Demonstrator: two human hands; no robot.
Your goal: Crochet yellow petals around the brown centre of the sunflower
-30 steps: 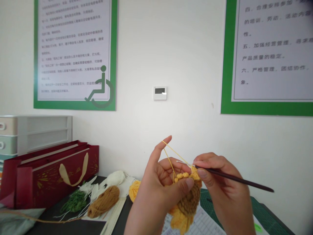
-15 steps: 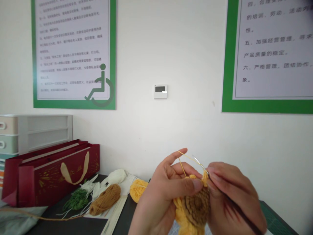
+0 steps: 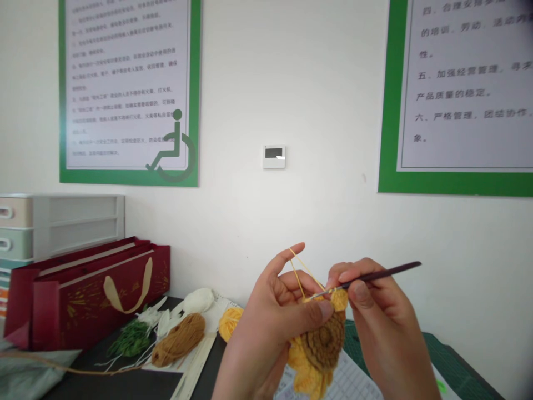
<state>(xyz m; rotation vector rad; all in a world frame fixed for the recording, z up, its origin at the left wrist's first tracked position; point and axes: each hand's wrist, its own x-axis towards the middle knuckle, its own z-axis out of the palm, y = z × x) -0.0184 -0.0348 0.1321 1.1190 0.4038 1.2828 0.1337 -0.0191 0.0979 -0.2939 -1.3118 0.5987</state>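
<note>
A crocheted piece with a brown round centre (image 3: 323, 340) and yellow petals (image 3: 307, 373) hangs from my left hand (image 3: 272, 316), pinched between thumb and fingers. Yellow yarn (image 3: 307, 269) loops over the raised left index finger and runs down to the hook. My right hand (image 3: 381, 311) grips the dark handle of a crochet hook (image 3: 389, 272), its metal end lying at the top edge of the piece, close to the left thumb. Beside the right fingertips is a small yellow petal (image 3: 339, 300).
Left on the dark table (image 3: 137, 386) are a brown skein (image 3: 179, 340), green yarn (image 3: 130, 339), white yarn (image 3: 199, 300), a yellow ball (image 3: 230, 323) and a red gift bag (image 3: 104, 300). Printed paper (image 3: 350, 378) and a green mat (image 3: 441, 361) lie beneath the hands.
The hook has swung from pointing up-left to nearly level, its handle end now up at the right. My right hand has turned; my left hand and the piece have shifted slightly left.
</note>
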